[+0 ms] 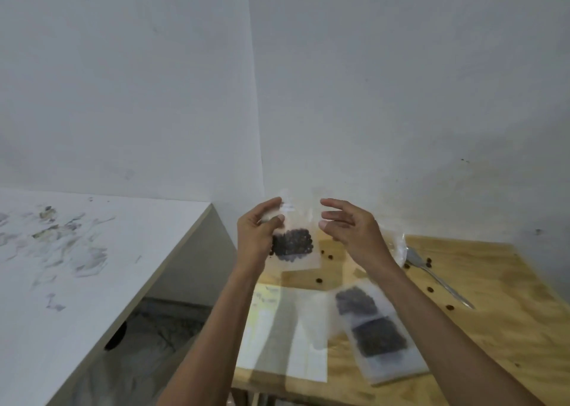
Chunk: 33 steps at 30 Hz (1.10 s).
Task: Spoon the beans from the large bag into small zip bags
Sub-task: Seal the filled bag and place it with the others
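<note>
- The left hand point(257, 236) is pinching a small zip bag point(294, 239) of beans, held up above the wooden table point(481, 328).
- The right hand point(348, 230) is hovering beside it, fingers apart.
- A spoon point(438, 277) is lying far right.
- White walls point(401, 81) are meeting behind.

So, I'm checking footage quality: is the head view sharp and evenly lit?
Head view: soft throughout, the spoon and loose beans smeared; wide-angle bends the white table's edge; dim, flat light; left hand holds the zip bag.

wooden table point(481, 322) bears filled zip bags point(374, 328), spoon point(438, 277), scattered beans point(319, 280), perhaps paper point(290, 331).
</note>
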{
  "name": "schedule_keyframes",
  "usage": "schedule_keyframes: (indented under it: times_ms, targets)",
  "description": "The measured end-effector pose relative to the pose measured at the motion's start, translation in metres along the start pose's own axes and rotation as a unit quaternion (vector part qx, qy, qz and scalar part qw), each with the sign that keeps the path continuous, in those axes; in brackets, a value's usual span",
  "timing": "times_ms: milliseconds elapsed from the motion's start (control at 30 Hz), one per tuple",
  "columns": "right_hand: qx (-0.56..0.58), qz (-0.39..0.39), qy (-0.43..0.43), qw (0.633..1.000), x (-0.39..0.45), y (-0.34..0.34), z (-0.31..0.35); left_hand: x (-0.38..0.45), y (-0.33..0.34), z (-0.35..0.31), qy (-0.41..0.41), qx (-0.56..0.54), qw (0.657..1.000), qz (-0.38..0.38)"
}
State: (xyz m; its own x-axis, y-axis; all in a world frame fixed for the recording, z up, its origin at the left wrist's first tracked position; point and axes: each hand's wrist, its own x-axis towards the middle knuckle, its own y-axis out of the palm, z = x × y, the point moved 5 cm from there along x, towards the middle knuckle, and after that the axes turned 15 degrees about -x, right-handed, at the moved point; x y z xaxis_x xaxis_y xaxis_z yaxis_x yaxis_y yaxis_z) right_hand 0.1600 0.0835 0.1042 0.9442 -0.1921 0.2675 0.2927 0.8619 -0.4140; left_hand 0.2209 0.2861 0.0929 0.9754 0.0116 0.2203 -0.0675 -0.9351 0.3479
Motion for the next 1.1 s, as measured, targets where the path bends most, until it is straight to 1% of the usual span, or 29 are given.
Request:
schedule_keyframes:
  times_ms: [67, 133, 200, 267, 300, 367, 500, 567, 633, 700, 767, 833, 900, 967, 1033, 1100]
  targets:
    - [-0.069, 0.053, 0.002, 0.996, 0.008, 0.003, -0.016, 0.022, -0.015, 0.011, -0.01, 0.021, 1.0, -0.017]
    - [-0.148, 0.133, 0.008, 0.98, 0.012, 0.01, -0.032, 0.042, -0.027, 0.027, -0.03, 0.032, 0.999, -0.031]
    - [-0.232, 0.235, 0.019, 0.944, 0.011, 0.02, -0.047, 0.059, -0.036, 0.047, -0.058, 0.041, 0.997, -0.042]
    - [-0.313, 0.309, 0.03, 0.898, 0.008, 0.024, -0.06, 0.07, -0.04, 0.067, -0.082, 0.053, 0.994, -0.044]
    - [-0.34, 0.329, 0.037, 0.88, 0.007, 0.024, -0.065, 0.074, -0.041, 0.076, -0.09, 0.064, 0.993, -0.04]
    - [-0.373, 0.354, 0.046, 0.857, 0.005, 0.022, -0.07, 0.079, -0.04, 0.091, -0.104, 0.087, 0.99, -0.033]
    - [-0.401, 0.386, 0.044, 0.83, 0.001, 0.023, -0.07, 0.087, -0.04, 0.115, -0.116, 0.148, 0.982, -0.011]
    - [-0.41, 0.395, 0.043, 0.821, 0.003, 0.025, -0.071, 0.09, -0.041, 0.124, -0.103, 0.22, 0.97, 0.016]
    - [-0.41, 0.404, 0.05, 0.816, 0.004, 0.027, -0.076, 0.091, -0.041, 0.13, -0.08, 0.327, 0.941, 0.037]
    - [-0.407, 0.407, 0.05, 0.816, 0.006, 0.028, -0.079, 0.09, -0.037, 0.13, -0.056, 0.401, 0.913, 0.04]
    - [-0.401, 0.404, 0.042, 0.821, 0.006, 0.028, -0.081, 0.088, -0.031, 0.125, -0.025, 0.455, 0.889, 0.031]
    - [-0.392, 0.4, 0.035, 0.828, 0.007, 0.026, -0.079, 0.084, -0.028, 0.119, -0.003, 0.478, 0.879, 0.012]
    - [-0.367, 0.398, 0.029, 0.84, 0.006, 0.023, -0.075, 0.08, -0.026, 0.11, 0.015, 0.463, 0.886, -0.011]
    - [-0.324, 0.401, 0.025, 0.857, 0.006, 0.017, -0.066, 0.075, -0.023, 0.098, 0.036, 0.428, 0.903, -0.025]
    - [-0.278, 0.402, 0.017, 0.872, 0.005, 0.007, -0.053, 0.068, -0.019, 0.082, 0.056, 0.377, 0.924, -0.032]
    - [-0.245, 0.385, -0.001, 0.89, 0.005, -0.007, -0.039, 0.06, -0.012, 0.064, 0.056, 0.301, 0.952, -0.027]
